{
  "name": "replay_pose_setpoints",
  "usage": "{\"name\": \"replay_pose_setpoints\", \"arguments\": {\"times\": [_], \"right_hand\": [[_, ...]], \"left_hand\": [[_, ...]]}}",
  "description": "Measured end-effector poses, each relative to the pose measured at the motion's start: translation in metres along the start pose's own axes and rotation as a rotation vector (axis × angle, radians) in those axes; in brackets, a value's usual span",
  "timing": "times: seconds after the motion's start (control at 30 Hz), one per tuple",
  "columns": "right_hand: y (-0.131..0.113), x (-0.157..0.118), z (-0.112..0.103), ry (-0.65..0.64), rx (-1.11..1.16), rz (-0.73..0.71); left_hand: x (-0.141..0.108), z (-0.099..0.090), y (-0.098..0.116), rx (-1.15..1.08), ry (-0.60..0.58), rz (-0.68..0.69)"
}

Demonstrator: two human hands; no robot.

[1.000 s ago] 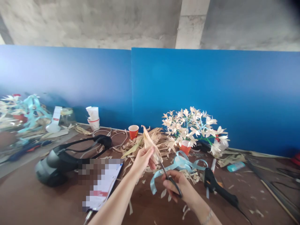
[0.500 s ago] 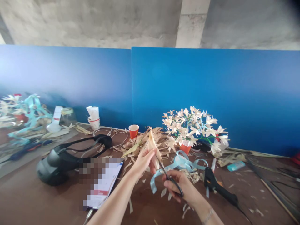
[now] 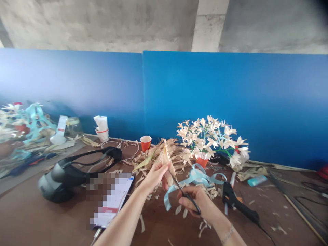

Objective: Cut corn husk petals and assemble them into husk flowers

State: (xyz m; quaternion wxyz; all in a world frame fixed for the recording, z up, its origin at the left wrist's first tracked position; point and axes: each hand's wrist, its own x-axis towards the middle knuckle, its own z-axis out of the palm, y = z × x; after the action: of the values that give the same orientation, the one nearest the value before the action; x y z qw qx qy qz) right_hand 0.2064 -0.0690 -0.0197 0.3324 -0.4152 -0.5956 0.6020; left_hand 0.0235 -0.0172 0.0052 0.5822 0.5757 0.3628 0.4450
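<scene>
Beyond the left hand (image 3: 155, 176), which pinched a husk (image 3: 166, 153), lay a husk pile (image 3: 176, 147). Right hand (image 3: 203, 201) gripped scissors (image 3: 185, 193), blades at the husk.

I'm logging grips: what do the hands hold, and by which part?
Left hand: pale husk, pinched below its pointed tip. Right hand: scissors, held by the handles.

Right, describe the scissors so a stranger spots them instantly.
Find the white flowers before the blue partition. Nearer the camera, the right hand grips the scissors, whose slim blades point at the pale husk in the left hand. Unlike the black glue gun to their right, they are in a hand.
</scene>
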Motion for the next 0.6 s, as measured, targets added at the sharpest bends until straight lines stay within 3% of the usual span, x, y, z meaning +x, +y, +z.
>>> {"name": "replay_pose_setpoints", "arguments": {"times": [0.13, 0.47, 0.6], "right_hand": [[-0.005, -0.001, -0.001, 0.016, -0.037, 0.017], [-0.009, -0.005, -0.002, -0.013, -0.029, 0.074], [-0.005, -0.004, -0.004, -0.052, -0.022, 0.088]], "left_hand": [[0.001, -0.002, 0.001, 0.016, -0.002, -0.002], [0.007, -0.011, 0.0, -0.097, 0.169, 0.016], [0.009, -0.014, -0.002, -0.101, 0.143, -0.002]]}}
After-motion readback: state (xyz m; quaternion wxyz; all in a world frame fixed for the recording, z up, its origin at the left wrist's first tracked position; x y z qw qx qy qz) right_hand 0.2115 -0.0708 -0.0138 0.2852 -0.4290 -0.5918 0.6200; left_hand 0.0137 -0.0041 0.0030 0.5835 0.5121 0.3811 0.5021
